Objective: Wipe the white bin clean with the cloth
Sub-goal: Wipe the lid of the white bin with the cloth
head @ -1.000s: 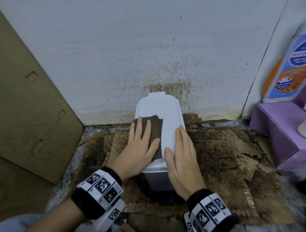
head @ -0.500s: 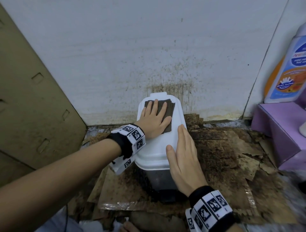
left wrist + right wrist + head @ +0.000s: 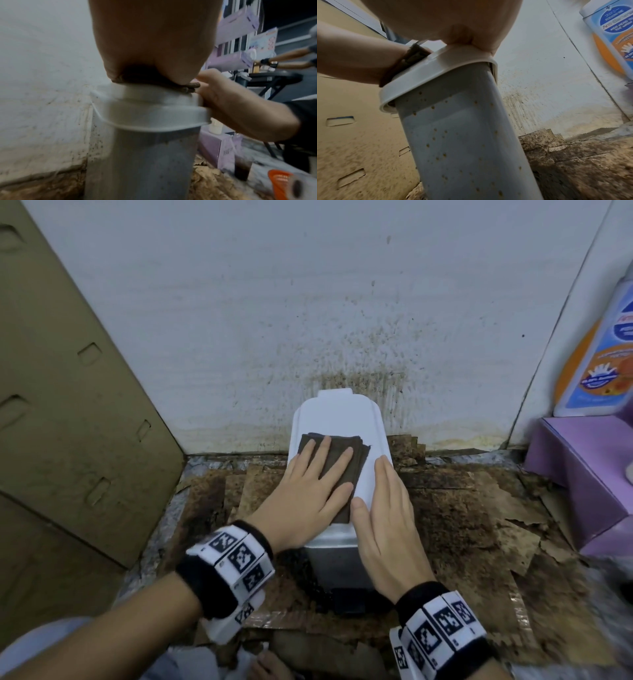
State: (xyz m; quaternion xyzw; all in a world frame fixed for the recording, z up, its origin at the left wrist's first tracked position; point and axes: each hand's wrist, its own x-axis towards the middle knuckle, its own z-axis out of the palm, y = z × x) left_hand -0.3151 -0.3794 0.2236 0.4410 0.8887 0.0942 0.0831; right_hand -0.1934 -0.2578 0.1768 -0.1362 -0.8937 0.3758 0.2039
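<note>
The white bin (image 3: 339,419) stands upright against the stained wall, lid closed. A folded dark brown cloth (image 3: 354,470) lies on the lid's near left part. My left hand (image 3: 308,491) presses flat on the cloth with straight fingers. My right hand (image 3: 387,515) lies flat along the lid's right edge, fingers straight. In the left wrist view the cloth (image 3: 192,86) shows under the palm on the lid (image 3: 154,111). The right wrist view shows the bin's body (image 3: 462,142) speckled with small brown spots below the lid (image 3: 436,67).
Soiled brown cardboard sheets (image 3: 479,508) cover the floor around the bin. A tan cardboard panel (image 3: 68,405) leans at the left. A purple box (image 3: 589,467) with an orange and blue bottle (image 3: 603,354) stands at the right. The wall (image 3: 308,302) behind is spattered.
My left hand has slid the cloth from the far end of the lid back toward me. The right hand has stayed on the lid's right edge.
</note>
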